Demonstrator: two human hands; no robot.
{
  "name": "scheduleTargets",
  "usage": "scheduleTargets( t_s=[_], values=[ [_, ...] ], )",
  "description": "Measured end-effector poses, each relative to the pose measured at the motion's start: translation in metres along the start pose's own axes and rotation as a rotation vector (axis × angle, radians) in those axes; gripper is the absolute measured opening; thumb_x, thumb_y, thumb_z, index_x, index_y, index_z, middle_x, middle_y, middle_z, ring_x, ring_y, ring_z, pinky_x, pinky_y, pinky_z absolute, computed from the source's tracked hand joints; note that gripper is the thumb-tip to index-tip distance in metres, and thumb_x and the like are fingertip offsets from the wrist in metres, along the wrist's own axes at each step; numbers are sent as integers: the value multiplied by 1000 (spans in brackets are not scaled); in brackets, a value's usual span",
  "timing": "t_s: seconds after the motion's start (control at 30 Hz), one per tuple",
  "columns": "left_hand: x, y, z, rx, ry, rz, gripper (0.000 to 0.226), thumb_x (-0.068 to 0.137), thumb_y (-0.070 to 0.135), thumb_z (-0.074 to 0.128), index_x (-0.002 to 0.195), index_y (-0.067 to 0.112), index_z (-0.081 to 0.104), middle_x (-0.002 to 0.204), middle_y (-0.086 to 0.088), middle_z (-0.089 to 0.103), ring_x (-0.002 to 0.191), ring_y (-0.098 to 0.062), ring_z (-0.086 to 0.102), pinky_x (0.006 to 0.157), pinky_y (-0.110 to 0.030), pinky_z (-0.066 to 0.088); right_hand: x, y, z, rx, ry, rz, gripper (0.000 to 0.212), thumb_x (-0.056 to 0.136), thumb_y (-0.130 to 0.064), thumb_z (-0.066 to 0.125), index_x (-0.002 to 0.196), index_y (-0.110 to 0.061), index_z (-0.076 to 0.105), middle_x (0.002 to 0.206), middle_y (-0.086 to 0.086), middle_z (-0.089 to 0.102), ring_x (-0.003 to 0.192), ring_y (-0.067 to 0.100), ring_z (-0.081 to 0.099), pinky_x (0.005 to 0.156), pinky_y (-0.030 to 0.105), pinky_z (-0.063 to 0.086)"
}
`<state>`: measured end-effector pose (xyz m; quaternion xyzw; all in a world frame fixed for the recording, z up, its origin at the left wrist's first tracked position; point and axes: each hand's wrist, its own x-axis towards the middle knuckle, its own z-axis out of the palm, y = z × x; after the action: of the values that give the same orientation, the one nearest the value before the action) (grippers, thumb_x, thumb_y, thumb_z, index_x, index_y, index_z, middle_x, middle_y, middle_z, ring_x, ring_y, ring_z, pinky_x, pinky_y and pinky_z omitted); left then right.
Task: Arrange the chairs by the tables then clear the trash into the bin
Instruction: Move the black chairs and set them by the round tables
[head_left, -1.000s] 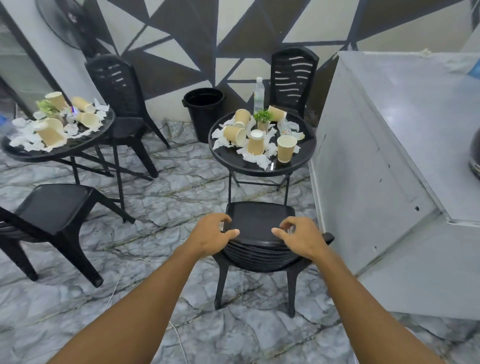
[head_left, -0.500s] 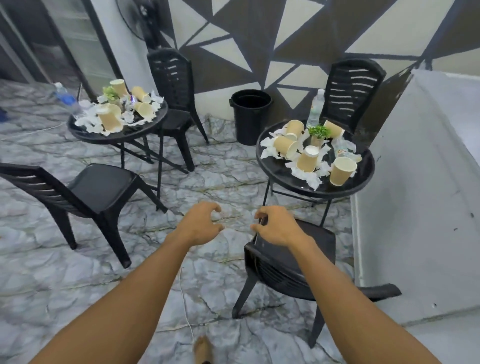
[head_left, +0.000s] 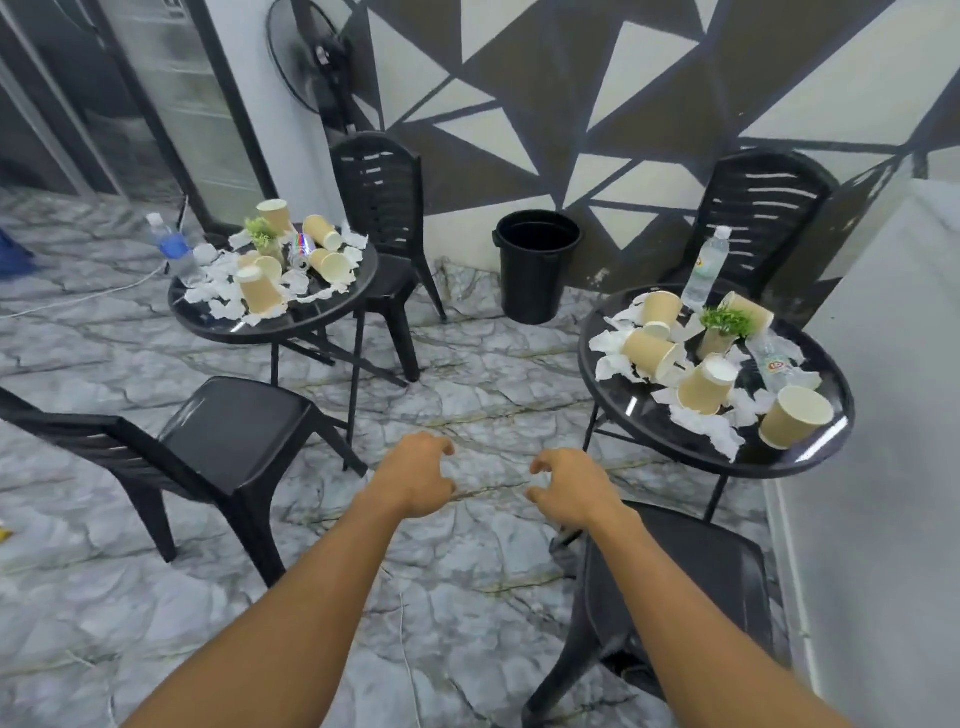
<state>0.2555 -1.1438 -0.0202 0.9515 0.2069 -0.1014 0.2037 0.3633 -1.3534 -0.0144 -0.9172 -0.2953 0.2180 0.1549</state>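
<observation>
A person's left hand (head_left: 415, 475) and right hand (head_left: 566, 488) hover side by side over the grey marble-pattern floor (head_left: 483, 374). The fingers of both are loosely curled, gripping nothing and touching no furniture. The widest open lane runs between the round black left table (head_left: 311, 319) and the round black right table (head_left: 654, 431), straight to the black plastic bin (head_left: 535, 270) against the painted wall. The near right black plastic chair (head_left: 691, 571) sits under the right forearm, its seat close to the right table's rim, hemmed in by the pale grey counter wall (head_left: 883, 415) beyond. The near left black plastic chair (head_left: 228, 431) stands at the left table's front edge, backrest reaching off to the left. The far left slatted chair (head_left: 379, 192) and far right slatted chair (head_left: 758, 208) stand behind the tables, near the wall. Tan paper cups (head_left: 795, 415) and crumpled white tissues (head_left: 711, 436) litter both tabletops, and a clear water bottle (head_left: 706, 267) stands upright on the right one. A thin white cable (head_left: 405, 623) trails across the floor between the arms.
</observation>
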Motion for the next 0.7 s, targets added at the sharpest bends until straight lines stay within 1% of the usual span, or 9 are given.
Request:
scheduleTargets(
  t_s=[0.1, 0.23, 0.37, 0.43, 0.57, 0.63, 0.7],
  values=[
    [28, -9, -10, -15, -17, 8, 54, 85, 36, 68, 135, 25, 51, 144, -3, 45, 133, -22, 40, 104, -36, 42, 31, -12, -3, -9, -13, 18, 42, 86, -42, 67, 123, -23, 60, 129, 3, 60, 115, 23, 58, 92, 41, 52],
    [75, -22, -23, -34, -42, 21, 53, 85, 40, 68, 134, 26, 51, 143, -4, 44, 134, -23, 39, 108, -37, 40, 84, -22, -10, -7, -15, 28, 42, 87, -42, 67, 123, -23, 61, 128, 3, 61, 114, 23, 58, 91, 39, 52],
    [137, -37, -42, 2, -61, 28, 51, 85, 39, 68, 132, 25, 52, 139, -6, 46, 129, -27, 43, 104, -40, 43, 150, -30, -22, 16, -1, 54, 43, 88, -43, 67, 126, -22, 59, 129, 5, 59, 117, 24, 56, 94, 40, 50],
    [171, -43, -52, 27, -69, 37, 51, 86, 37, 68, 133, 22, 53, 137, -7, 48, 129, -27, 42, 103, -40, 43, 185, -32, -30, 36, 1, 65, 44, 88, -43, 67, 126, -22, 59, 126, 5, 61, 117, 24, 55, 93, 41, 50],
    [238, -53, -76, 34, -104, 42, 50, 87, 34, 68, 133, 21, 53, 137, -7, 48, 128, -24, 44, 100, -36, 44, 245, -37, -48, 45, -14, 105, 44, 87, -43, 67, 125, -23, 60, 117, 5, 65, 111, 24, 58, 88, 36, 51],
    [271, -57, -92, 37, -108, 55, 50, 88, 33, 67, 134, 21, 52, 139, -7, 47, 128, -25, 45, 103, -37, 44, 273, -42, -59, 49, -20, 127, 44, 87, -42, 68, 126, -22, 61, 120, 6, 63, 112, 25, 58, 89, 36, 51],
    [301, -62, -109, 30, -107, 62, 51, 89, 33, 67, 136, 20, 51, 141, -6, 46, 129, -26, 45, 104, -40, 43, 297, -48, -70, 51, -19, 142, 44, 88, -40, 69, 127, -21, 60, 128, 6, 59, 118, 25, 55, 92, 36, 49]
  ],
)
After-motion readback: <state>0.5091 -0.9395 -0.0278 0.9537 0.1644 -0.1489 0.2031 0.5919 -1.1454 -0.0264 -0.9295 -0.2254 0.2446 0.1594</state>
